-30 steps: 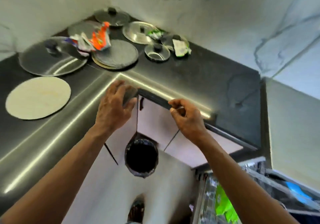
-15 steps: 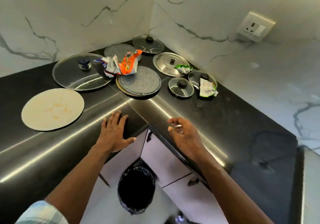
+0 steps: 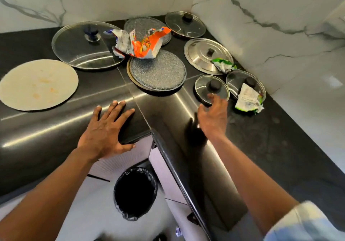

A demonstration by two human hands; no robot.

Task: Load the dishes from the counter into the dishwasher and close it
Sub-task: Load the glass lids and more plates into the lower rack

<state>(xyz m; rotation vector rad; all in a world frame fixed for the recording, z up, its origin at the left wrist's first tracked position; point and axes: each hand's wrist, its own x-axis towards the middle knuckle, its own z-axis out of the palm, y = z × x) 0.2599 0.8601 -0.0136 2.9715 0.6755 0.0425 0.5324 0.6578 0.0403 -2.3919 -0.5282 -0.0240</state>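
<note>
Farthest left on the dark surface (image 3: 280, 147) lies a flat cream disc (image 3: 38, 85) with faint orange stains (plate or board, I cannot tell). Beside it is a big glass lid (image 3: 82, 48), dark knob up. A crumpled orange wrapper (image 3: 143, 44) sits between that lid and two pebbled glass plates: the back plate (image 3: 147, 26) is near the wall, and the front plate (image 3: 158, 71) is stacked on something with a tan rim. My left hand (image 3: 106, 130) lies flat on the surface by its inner corner, fingers spread, holding nothing. Below the edge stands a bin (image 3: 135, 192) lined in black. In the far corner sits a small glass lid (image 3: 184, 25), then a steel lid (image 3: 203, 54) with a green wrapper (image 3: 223, 65) on its rim. My right hand (image 3: 212, 117) is open and empty, fingertips at the near rim of a little glass lid (image 3: 211, 89); I cannot tell whether they touch it. Rightmost, another glass lid (image 3: 237, 80) carries a white wrapper (image 3: 248, 99).
</note>
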